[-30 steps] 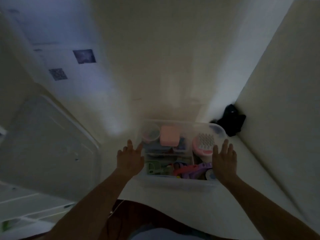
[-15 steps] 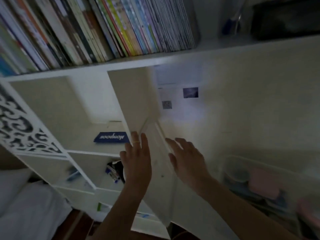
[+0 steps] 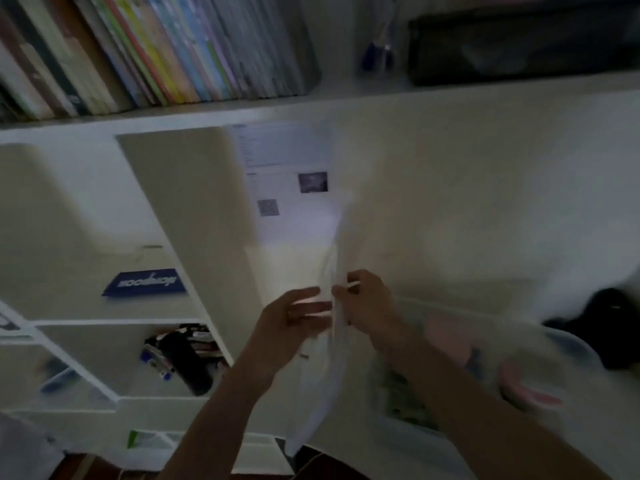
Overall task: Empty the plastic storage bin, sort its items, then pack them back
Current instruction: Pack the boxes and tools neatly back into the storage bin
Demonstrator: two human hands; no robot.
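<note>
The clear plastic storage bin (image 3: pixel 571 344) sits low on the right on the white surface, blurred, with pink and green items showing through its walls. Its translucent lid (image 3: pixel 322 410) stands upright and edge-on between my hands, left of the bin. My left hand (image 3: pixel 294 315) presses flat against the lid's left face with straight fingers. The fingers of my right hand (image 3: pixel 369 303) are curled round the lid's upper edge from the right.
A white shelf unit fills the left, with a row of books (image 3: pixel 173 46) on top, a blue card (image 3: pixel 145 282) in one cubby and a black pouch with pens (image 3: pixel 187 355) below. A black object (image 3: pixel 609 327) lies right of the bin.
My view swung left from the bin to the shelves. Both hands left the bin's sides, rose and came together on the upright lid.
</note>
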